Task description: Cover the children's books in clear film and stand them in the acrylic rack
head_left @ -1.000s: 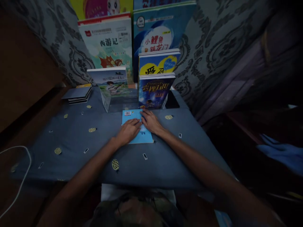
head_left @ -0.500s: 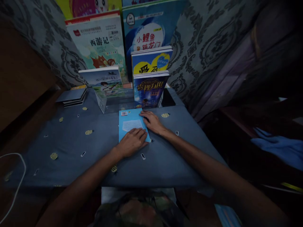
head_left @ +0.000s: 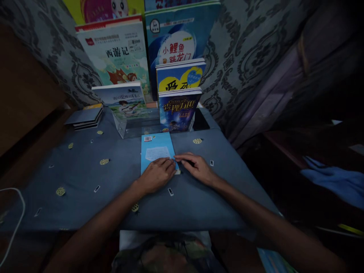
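My left hand (head_left: 159,174) lies open on the book (head_left: 155,145), beyond the bench (head_left: 199,212)'s front edge; my open right hand (head_left: 199,169) seemingly touches the book.

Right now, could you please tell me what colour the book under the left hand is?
The book is light blue, seen best in the head view.

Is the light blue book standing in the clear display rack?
No, the light blue book lies flat on the tablecloth in front of the rack, under the left hand.
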The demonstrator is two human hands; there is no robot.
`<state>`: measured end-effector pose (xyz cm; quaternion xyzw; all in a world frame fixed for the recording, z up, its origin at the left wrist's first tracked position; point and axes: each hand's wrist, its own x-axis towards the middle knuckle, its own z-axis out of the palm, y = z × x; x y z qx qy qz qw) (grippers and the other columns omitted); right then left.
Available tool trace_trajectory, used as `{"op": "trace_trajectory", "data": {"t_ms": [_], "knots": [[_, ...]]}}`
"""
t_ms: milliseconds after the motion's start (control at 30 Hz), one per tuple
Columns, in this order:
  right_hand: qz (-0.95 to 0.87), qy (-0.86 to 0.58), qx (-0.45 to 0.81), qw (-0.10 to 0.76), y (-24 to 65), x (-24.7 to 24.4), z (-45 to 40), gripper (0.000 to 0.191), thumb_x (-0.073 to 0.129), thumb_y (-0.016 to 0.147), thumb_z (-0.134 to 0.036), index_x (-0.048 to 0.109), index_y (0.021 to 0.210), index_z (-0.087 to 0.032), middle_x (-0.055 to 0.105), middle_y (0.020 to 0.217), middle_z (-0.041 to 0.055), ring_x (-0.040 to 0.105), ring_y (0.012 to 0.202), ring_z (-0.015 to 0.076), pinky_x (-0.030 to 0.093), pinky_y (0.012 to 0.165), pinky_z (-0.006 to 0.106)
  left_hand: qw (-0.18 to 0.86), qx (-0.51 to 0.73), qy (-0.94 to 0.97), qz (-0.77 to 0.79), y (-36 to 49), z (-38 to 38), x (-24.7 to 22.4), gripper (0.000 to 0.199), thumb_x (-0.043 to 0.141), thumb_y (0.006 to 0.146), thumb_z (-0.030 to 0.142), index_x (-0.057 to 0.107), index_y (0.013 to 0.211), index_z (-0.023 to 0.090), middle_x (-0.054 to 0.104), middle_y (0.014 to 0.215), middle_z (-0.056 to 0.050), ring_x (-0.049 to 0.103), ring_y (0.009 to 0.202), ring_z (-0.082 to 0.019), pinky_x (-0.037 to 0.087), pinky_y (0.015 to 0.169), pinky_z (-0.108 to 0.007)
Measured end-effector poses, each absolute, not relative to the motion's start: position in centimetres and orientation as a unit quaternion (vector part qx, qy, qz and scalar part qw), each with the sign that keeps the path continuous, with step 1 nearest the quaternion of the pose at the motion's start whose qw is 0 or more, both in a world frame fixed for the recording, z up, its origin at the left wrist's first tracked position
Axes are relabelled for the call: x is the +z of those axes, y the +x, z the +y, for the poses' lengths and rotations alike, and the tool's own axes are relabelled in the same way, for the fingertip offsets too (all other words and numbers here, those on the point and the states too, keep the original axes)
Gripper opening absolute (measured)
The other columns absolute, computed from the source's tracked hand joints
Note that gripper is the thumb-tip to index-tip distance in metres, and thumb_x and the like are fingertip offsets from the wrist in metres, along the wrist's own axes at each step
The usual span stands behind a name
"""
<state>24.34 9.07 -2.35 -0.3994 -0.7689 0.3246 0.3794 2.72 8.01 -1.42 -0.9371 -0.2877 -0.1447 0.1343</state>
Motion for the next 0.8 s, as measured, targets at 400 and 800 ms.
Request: {"op": "trace_trajectory", "data": {"t_ms": [400,800], "knots": [[-0.790,-0.391,0.279,0.381,24.2,-2.4,8.0,0.027,0.053,0.094,-0.025,0.076,0.110,-0.023,0.077,0.098,0.0065,0.071,0.093,0.0213,0.059,0.087,0.037,0.114,-0.155,-0.937,-0.291,2.6,7.7,-1.4,0.036,0.048,0.103,0.035,0.061,0.123,0.008,0.070,0.119,-0.013,0.065,0.115,-0.024,0.054,0.098,-0.036],[-0.840,-0.349,0.200,0.365,24.0,-2.6,8.0,0.026,0.055,0.095,-0.022,0.073,0.114,-0.024,0.076,0.095,0.0070,0.070,0.090,0.0225,0.059,0.083,0.039,0.022,-0.138,-0.936,-0.323,0.8,7.4,-2.0,0.042,0.048,0.103,0.037,0.051,0.138,0.015,0.061,0.140,-0.013,0.053,0.136,-0.022,0.042,0.115,-0.040]]}}
